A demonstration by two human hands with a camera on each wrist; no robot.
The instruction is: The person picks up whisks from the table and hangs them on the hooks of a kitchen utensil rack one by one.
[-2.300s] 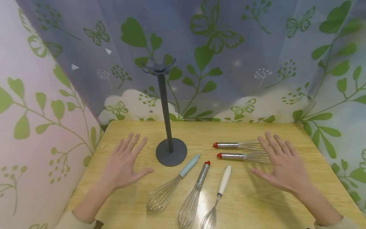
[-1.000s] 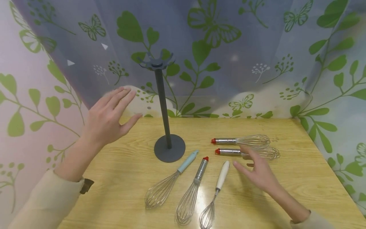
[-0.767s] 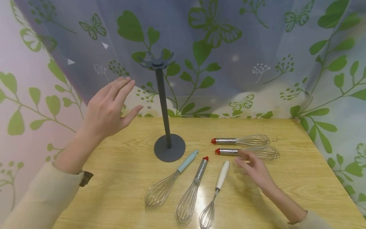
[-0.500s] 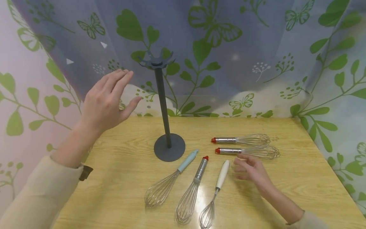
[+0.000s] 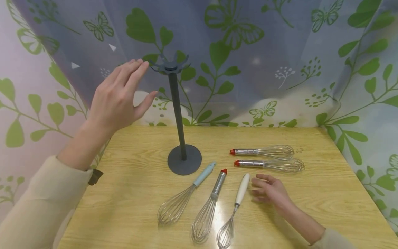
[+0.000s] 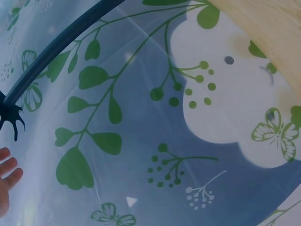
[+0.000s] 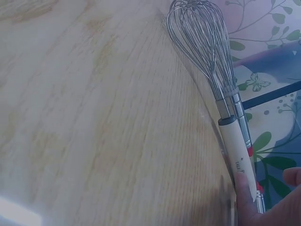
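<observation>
My left hand (image 5: 115,97) is raised at the left of a dark metal stand (image 5: 177,114), fingers extended, with its fingertips close to the hooked crown (image 5: 170,67); contact cannot be told. It holds nothing. Low over the table, my right hand (image 5: 273,192) hovers with loosely bent fingers just right of a whisk with a cream handle (image 5: 242,190), apparently apart from it. In the right wrist view my thumb overlaps the end of that cream handle (image 7: 235,143). Left of it lie a steel whisk with a red tip (image 5: 219,185) and a whisk with a light blue handle (image 5: 203,175).
Two more red-tipped steel whisks, an upper one (image 5: 245,151) and a lower one (image 5: 250,163), lie side by side beyond my right hand. The wooden table (image 5: 140,200) meets a leaf-and-butterfly patterned curtain (image 5: 264,69) at the back.
My left hand has risen from over the table to the stand's crown. My right hand has moved left and toward me, away from the red-tipped pair, its fingers bending. The whisks have stayed put.
</observation>
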